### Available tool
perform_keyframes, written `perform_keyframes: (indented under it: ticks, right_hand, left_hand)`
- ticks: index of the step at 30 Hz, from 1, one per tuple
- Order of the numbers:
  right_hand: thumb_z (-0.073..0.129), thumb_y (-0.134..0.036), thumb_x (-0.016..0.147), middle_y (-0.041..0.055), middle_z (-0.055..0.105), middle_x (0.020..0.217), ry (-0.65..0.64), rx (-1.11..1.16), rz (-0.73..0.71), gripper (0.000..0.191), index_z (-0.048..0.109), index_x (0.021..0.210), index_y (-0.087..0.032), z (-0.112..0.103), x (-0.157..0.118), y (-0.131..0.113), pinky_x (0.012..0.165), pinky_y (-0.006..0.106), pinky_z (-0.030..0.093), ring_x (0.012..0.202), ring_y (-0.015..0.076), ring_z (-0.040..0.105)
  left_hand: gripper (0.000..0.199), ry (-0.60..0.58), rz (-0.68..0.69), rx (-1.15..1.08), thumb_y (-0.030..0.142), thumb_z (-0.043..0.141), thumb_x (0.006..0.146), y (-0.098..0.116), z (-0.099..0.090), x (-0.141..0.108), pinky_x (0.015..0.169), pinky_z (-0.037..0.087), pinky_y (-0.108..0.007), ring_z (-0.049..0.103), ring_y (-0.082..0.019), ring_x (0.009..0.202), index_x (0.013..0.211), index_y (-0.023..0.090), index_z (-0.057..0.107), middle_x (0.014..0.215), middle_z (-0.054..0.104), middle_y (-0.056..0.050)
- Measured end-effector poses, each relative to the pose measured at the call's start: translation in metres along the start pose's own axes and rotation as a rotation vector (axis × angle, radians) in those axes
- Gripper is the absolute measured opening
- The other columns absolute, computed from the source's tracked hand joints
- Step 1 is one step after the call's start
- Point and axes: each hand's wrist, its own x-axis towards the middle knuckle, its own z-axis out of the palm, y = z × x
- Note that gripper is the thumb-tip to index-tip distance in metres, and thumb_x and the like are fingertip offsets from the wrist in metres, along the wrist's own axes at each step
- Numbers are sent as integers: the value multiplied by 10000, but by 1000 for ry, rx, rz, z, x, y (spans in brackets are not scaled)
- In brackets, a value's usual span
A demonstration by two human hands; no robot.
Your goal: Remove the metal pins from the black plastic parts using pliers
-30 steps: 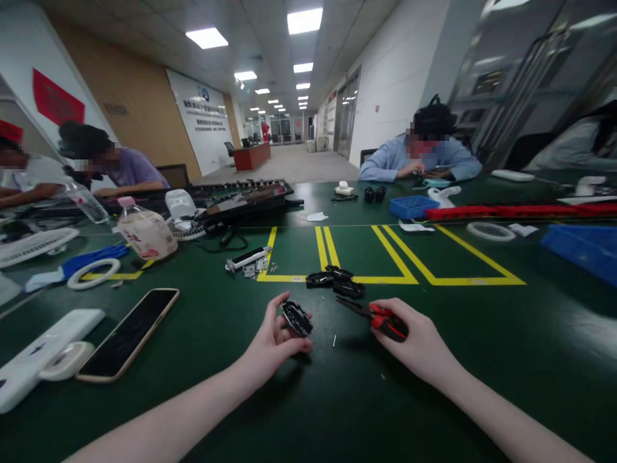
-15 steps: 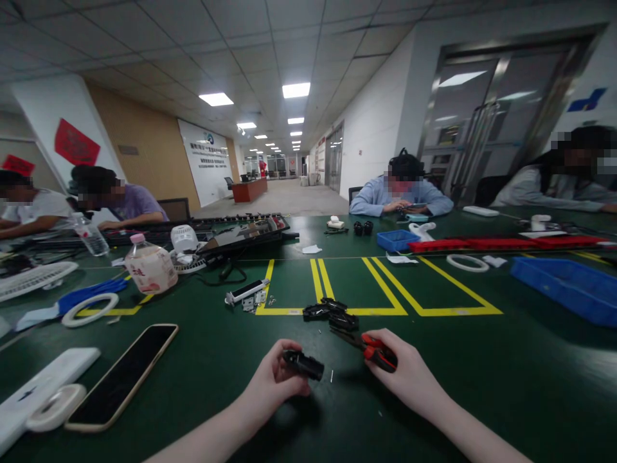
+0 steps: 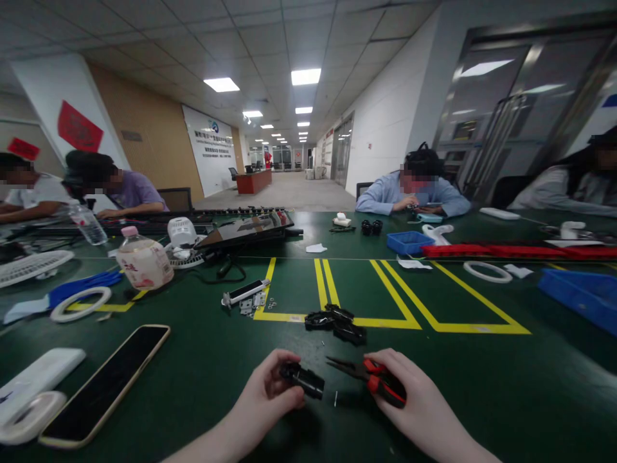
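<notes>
My left hand (image 3: 274, 389) is closed round a small black plastic part (image 3: 306, 381), whose rounded end points right. In my right hand (image 3: 402, 392) is a pair of needle-nose pliers (image 3: 380, 382) with red and black handles. The plier jaws (image 3: 343, 366) point left, slightly parted and apart from the black part. A thin white or metal pin (image 3: 336, 399) lies on the green table between the hands. Just beyond them, several similar black plastic parts (image 3: 349, 332) sit in a small heap across the yellow tape.
A phone (image 3: 108, 386) and a white device (image 3: 41, 379) lie at left. Behind them stands a pink-capped bottle (image 3: 144, 263). Metal hinges and small hardware (image 3: 248, 302) lie left of the heap. Blue trays (image 3: 583, 292) are at right. Other people (image 3: 409, 186) sit around the table.
The plier jaws have swung from pointing up-left towards the heap to pointing nearly left, closer to the black part. My view has shifted slightly. The left hand keeps its hold.
</notes>
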Motion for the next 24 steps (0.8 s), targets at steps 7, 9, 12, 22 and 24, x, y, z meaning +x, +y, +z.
perform_keyframes:
  ticks: [7,9,12,22,24]
  right_hand:
    - [639,-400,840,77,729,1177,-27,154,48,374,693,1184,-262,-3,8,-8,997,462,550,1106,277,694]
    - [641,-437,850,73,728,1188,-46,222,63,400,675,1208,-264,-2,15,-8,993,464,552,1105,276,701]
    - [662,-490,832,79,747,1150,-117,320,60,439,665,1202,-253,1,28,-8,985,471,558,1089,285,717]
    - [633,-385,880,72,706,1158,-316,337,-121,313,629,1159,-243,3,46,-28,953,441,524,1059,252,658]
    - [594,-377,912,83,692,1187,-336,340,-142,316,612,1197,-242,1,46,-30,955,438,520,1076,251,652]
  left_hand:
    - [491,-18,-4,110,286,938,671,1,-10,2,676,460,-220,620,-116,753,1013,194,598,917,678,11]
    - [468,-16,-8,139,263,919,678,2,-10,1,681,450,-223,609,-121,758,1002,198,588,892,666,20]
    - [434,0,-14,183,266,886,698,6,-9,0,694,440,-231,591,-130,772,991,205,573,876,649,25]
    - [363,-40,-100,356,168,826,716,23,-1,-9,775,434,-274,610,-169,868,968,203,567,941,682,14]
    - [375,-58,-124,381,179,843,708,24,0,-10,767,430,-279,606,-172,856,960,200,566,930,695,15]
